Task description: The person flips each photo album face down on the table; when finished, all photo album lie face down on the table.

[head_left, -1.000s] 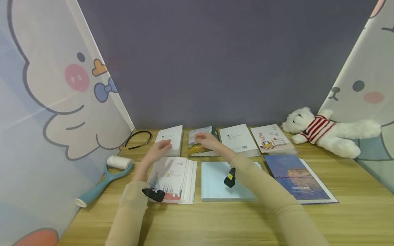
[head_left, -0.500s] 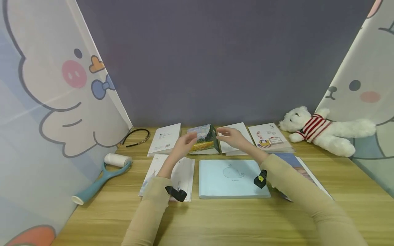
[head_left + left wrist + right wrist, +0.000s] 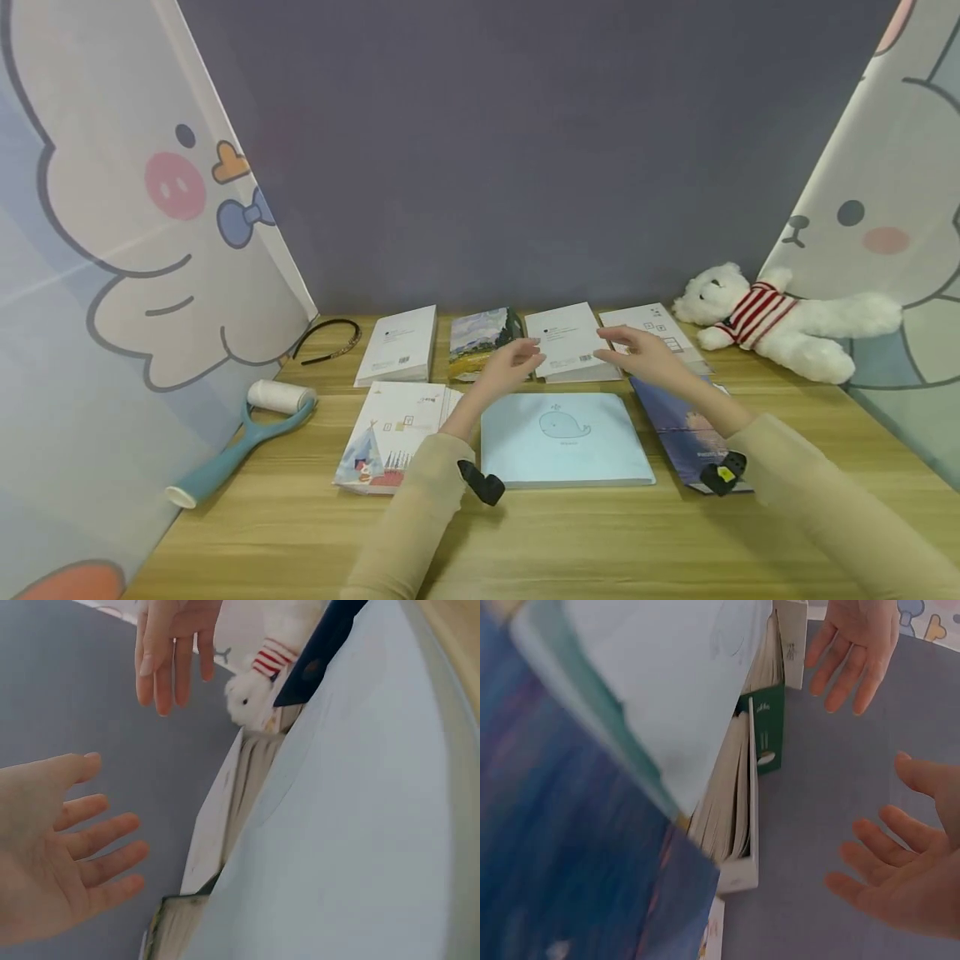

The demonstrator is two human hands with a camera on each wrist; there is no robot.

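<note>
The left hand and right hand have swung rightward, empty, fingers loosely spread; the white book now shows between their fingertips (contact seems unlikely, though depth is uncertain), the whale album nearer the body. Neither is gripped yet.

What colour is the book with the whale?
The whale book is light blue, clearest in head view.

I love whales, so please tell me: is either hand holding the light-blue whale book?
No, the light-blue whale book lies on the wood-grain table, while the left hand and right hand hang apart, holding nothing.
</note>
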